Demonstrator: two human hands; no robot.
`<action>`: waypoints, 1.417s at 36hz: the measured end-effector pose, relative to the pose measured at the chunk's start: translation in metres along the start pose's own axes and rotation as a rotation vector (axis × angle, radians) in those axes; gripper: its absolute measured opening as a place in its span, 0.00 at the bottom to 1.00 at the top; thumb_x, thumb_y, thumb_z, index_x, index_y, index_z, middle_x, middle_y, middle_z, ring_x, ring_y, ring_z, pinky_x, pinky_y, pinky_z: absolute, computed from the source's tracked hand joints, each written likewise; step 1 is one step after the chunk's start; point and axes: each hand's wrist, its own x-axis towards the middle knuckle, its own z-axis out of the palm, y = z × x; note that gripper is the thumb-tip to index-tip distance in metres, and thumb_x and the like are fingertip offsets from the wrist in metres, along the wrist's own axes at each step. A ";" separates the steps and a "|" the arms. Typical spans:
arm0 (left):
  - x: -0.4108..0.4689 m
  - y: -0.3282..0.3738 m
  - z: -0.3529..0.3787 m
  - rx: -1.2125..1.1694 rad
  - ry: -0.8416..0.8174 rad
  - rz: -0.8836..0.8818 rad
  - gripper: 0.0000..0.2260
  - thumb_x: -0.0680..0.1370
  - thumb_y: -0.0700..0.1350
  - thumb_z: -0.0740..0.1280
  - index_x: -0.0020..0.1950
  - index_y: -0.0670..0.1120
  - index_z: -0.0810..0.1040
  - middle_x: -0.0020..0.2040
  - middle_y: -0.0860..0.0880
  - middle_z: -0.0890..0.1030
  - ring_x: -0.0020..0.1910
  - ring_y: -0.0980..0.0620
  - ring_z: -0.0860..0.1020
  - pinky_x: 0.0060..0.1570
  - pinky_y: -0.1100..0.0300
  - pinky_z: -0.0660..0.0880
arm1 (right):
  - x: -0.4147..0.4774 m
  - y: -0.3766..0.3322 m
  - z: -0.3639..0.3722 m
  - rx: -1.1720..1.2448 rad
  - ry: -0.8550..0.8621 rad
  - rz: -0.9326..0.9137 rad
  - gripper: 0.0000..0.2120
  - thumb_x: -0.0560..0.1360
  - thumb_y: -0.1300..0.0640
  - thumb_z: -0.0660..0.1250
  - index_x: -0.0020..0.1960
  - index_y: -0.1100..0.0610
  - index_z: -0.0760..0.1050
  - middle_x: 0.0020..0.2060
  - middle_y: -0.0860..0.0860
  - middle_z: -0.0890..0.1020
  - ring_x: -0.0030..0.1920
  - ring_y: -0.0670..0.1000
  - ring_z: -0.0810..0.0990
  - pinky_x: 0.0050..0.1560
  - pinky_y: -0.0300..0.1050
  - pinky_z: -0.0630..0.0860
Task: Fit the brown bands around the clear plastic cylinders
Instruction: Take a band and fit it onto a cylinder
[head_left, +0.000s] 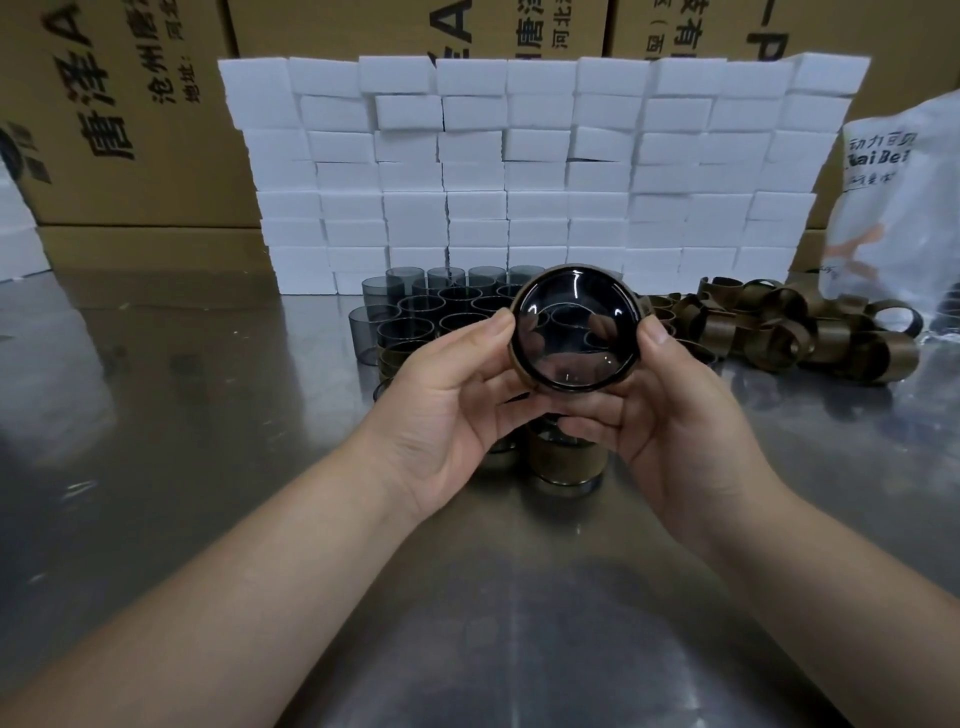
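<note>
Hands meet above the middle of the steel worktop (156, 415), both closed on 1 clear plastic cylinder (574, 332) held up with its round end facing the camera. The left hand (447, 421) presses its thumb against the cylinder's left rim while its fingers (511, 410) curl underneath; the right hand (675, 421) mirrors this, thumb on the right rim and fingers tucked below. A brown band (524, 291) shows as a thin ring hugging the outside of the held cylinder; how far along the wall it sits cannot be told from this angle. Directly beneath the hands, banded cylinders (563, 460) stand upright on the worktop. Behind the hands, a cluster of bare smoky cylinders (415, 309) stands open end up, packed close together. To the right of them lies a loose heap of brown bands (789, 325), curled and overlapping. A wall of stacked white foam blocks (519, 171) rises behind everything, with printed cardboard boxes (130, 130) beyond it and a white plastic bag (893, 208) at the far right.
</note>
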 end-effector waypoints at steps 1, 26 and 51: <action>0.000 0.000 0.000 -0.007 -0.004 -0.004 0.14 0.68 0.47 0.66 0.48 0.43 0.82 0.47 0.43 0.81 0.47 0.48 0.78 0.41 0.59 0.80 | 0.000 0.000 0.000 0.011 -0.009 0.003 0.28 0.69 0.44 0.59 0.62 0.61 0.73 0.51 0.61 0.82 0.42 0.54 0.83 0.38 0.39 0.78; -0.005 -0.014 -0.003 0.504 0.023 0.279 0.11 0.63 0.55 0.61 0.34 0.48 0.69 0.31 0.52 0.71 0.33 0.55 0.70 0.33 0.64 0.69 | -0.011 0.019 0.002 -0.415 -0.141 -0.294 0.15 0.69 0.40 0.62 0.55 0.38 0.70 0.54 0.41 0.78 0.58 0.48 0.78 0.58 0.46 0.75; -0.008 -0.009 0.002 0.567 0.052 0.335 0.08 0.69 0.45 0.59 0.31 0.44 0.66 0.26 0.54 0.67 0.27 0.58 0.67 0.27 0.67 0.66 | -0.014 0.017 0.003 -0.312 -0.215 -0.258 0.07 0.68 0.41 0.62 0.47 0.36 0.73 0.42 0.40 0.78 0.46 0.43 0.76 0.46 0.39 0.74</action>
